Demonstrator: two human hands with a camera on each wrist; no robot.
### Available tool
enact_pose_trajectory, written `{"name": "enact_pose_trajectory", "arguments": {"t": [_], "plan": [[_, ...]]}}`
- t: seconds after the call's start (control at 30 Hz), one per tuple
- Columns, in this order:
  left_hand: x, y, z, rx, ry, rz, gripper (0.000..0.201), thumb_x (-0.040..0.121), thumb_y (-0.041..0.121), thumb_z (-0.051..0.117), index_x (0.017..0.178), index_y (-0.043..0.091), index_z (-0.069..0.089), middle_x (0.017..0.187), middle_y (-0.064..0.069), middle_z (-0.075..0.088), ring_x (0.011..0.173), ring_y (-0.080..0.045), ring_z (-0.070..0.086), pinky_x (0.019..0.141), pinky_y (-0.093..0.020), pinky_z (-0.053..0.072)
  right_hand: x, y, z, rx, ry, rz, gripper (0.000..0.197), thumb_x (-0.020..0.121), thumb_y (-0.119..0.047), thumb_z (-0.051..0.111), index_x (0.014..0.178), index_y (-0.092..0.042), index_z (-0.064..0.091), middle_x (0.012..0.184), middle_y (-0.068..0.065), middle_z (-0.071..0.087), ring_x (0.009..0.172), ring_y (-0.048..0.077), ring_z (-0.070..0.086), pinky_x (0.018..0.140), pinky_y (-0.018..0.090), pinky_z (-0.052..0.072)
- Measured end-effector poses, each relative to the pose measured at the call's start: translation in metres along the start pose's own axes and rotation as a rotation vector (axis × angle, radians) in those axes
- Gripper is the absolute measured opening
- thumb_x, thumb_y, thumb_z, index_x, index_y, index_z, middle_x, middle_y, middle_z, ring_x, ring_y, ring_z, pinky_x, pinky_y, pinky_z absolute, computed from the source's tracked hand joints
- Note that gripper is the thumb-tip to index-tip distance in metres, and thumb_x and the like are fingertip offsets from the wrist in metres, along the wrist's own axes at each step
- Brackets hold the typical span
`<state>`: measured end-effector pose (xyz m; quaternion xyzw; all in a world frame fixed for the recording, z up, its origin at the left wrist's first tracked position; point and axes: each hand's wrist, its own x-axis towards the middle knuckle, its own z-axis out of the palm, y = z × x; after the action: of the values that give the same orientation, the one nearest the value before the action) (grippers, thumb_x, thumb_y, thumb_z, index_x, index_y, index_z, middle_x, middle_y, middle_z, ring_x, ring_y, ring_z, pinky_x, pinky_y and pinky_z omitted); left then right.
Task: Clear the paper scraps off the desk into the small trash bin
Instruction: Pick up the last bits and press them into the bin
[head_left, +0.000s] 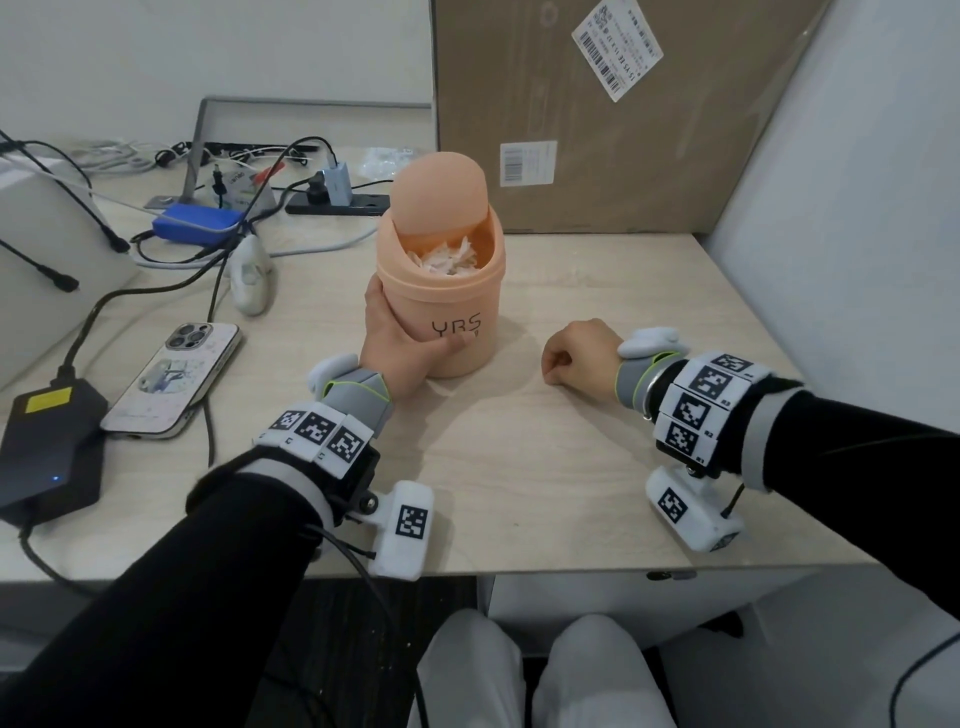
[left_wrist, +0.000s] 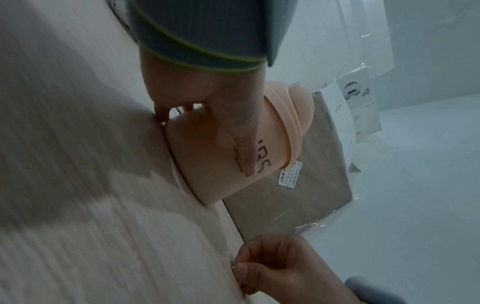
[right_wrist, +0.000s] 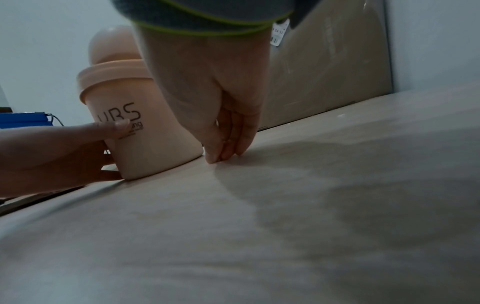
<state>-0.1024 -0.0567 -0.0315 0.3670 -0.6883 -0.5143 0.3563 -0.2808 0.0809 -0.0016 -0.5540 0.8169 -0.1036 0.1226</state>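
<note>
Gripping the upright bin (head_left: 451, 291), left hand (head_left: 395, 343); right hand (head_left: 579, 358) fingertips on desk (head_left: 519, 457).

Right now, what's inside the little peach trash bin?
White paper scraps fill the trash bin, showing through the opening under its tilted swing lid. The left hand holds the bin. Anything beneath the top layer of scraps is hidden.
</note>
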Motion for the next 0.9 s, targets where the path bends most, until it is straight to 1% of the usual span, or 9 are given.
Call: {"name": "enact_pose_trajectory", "arguments": {"t": [0.1, 0.23, 0.37, 0.47, 0.53, 0.6, 0.73, 0.83, 0.9], "plan": [[-0.002, 0.002, 0.0, 0.004, 0.007, 0.014, 0.12, 0.052, 0.037, 0.087, 0.148, 0.025, 0.016, 0.144, 0.001, 0.042, 0.131, -0.017, 0.045, 0.112, -0.04, 0.041, 0.002, 0.0, -0.001, -0.028, -0.017, 0.008, 0.014, 0.081, -0.004, 0.059, 0.085, -0.008, 0.072, 0.093, 0.006, 0.072, 0.09, 0.024, 0.065, 0.075, 0.025, 0.047], [-0.004, 0.006, 0.0, -0.007, -0.007, 0.016, 0.126, 0.044, 0.044, 0.088, 0.147, 0.026, 0.018, 0.143, 0.001, 0.042, 0.131, -0.017, 0.046, 0.111, -0.041, 0.042, 0.002, -0.014, -0.035, 0.196, 0.309, 0.005, 0.012, 0.081, -0.006, 0.062, 0.084, -0.007, 0.073, 0.079, 0.007, 0.07, 0.077, 0.017, 0.06, 0.068, 0.019, 0.036], [-0.006, 0.007, 0.003, -0.015, -0.027, 0.011, 0.127, 0.041, 0.048, 0.085, 0.146, 0.026, 0.018, 0.142, 0.0, 0.043, 0.13, -0.018, 0.047, 0.109, -0.041, 0.044, -0.011, -0.053, -0.074, 0.331, 0.507, -0.221, 0.007, 0.08, -0.013, 0.067, 0.084, -0.008, 0.072, 0.074, -0.002, 0.065, 0.07, 0.009, 0.055, 0.068, 0.019, 0.041], [-0.009, 0.008, 0.007, -0.008, -0.045, 0.01, 0.128, 0.039, 0.049, 0.085, 0.147, 0.027, 0.018, 0.142, 0.0, 0.044, 0.13, -0.018, 0.047, 0.109, -0.041, 0.044, -0.009, -0.08, -0.076, 0.333, 0.542, -0.354, 0.007, 0.078, -0.011, 0.068, 0.082, -0.008, 0.073, 0.077, -0.003, 0.068, 0.071, 0.007, 0.057, 0.066, 0.008, 0.039], [-0.012, 0.01, 0.009, -0.014, -0.065, 0.0, 0.129, 0.039, 0.047, 0.085, 0.147, 0.027, 0.018, 0.142, 0.0, 0.044, 0.129, -0.018, 0.047, 0.109, -0.043, 0.044, -0.001, -0.089, -0.073, 0.315, 0.531, -0.363, 0.009, 0.079, -0.01, 0.067, 0.083, -0.008, 0.074, 0.08, 0.003, 0.073, 0.073, 0.01, 0.06, 0.064, 0.005, 0.037], [-0.015, 0.013, 0.011, -0.019, -0.081, -0.007, 0.129, 0.039, 0.046, 0.084, 0.147, 0.026, 0.017, 0.141, -0.001, 0.045, 0.129, -0.019, 0.048, 0.108, -0.043, 0.045, 0.005, -0.093, -0.071, 0.229, 0.457, -0.335, 0.013, 0.082, -0.012, 0.064, 0.088, -0.009, 0.075, 0.089, 0.006, 0.075, 0.082, 0.014, 0.064, 0.067, 0.01, 0.039], [-0.016, 0.014, 0.011, -0.015, -0.088, -0.003, 0.131, 0.038, 0.048, 0.084, 0.148, 0.023, 0.017, 0.142, -0.002, 0.044, 0.13, -0.021, 0.047, 0.108, -0.044, 0.044, 0.008, -0.086, -0.072, 0.044, 0.261, -0.297, 0.024, 0.09, -0.017, 0.053, 0.101, -0.016, 0.074, 0.105, 0.002, 0.073, 0.104, 0.022, 0.06, 0.087, 0.031, 0.043], [-0.015, 0.013, 0.01, -0.004, -0.094, 0.0, 0.131, 0.038, 0.049, 0.083, 0.148, 0.023, 0.017, 0.143, -0.002, 0.043, 0.131, -0.021, 0.046, 0.109, -0.045, 0.043, 0.004, -0.076, -0.07, -0.002, 0.33, -0.282, 0.023, 0.088, -0.03, 0.054, 0.096, -0.025, 0.075, 0.101, 0.001, 0.069, 0.101, 0.028, 0.053, 0.091, 0.042, 0.042], [-0.014, 0.011, 0.01, 0.0, -0.095, -0.002, 0.131, 0.039, 0.049, 0.084, 0.148, 0.023, 0.017, 0.143, -0.002, 0.043, 0.13, -0.021, 0.046, 0.109, -0.045, 0.043, 0.001, -0.069, -0.068, 0.115, 0.424, -0.284, 0.02, 0.083, -0.032, 0.063, 0.088, -0.018, 0.076, 0.095, 0.008, 0.063, 0.092, 0.026, 0.053, 0.085, 0.04, 0.044]]}}
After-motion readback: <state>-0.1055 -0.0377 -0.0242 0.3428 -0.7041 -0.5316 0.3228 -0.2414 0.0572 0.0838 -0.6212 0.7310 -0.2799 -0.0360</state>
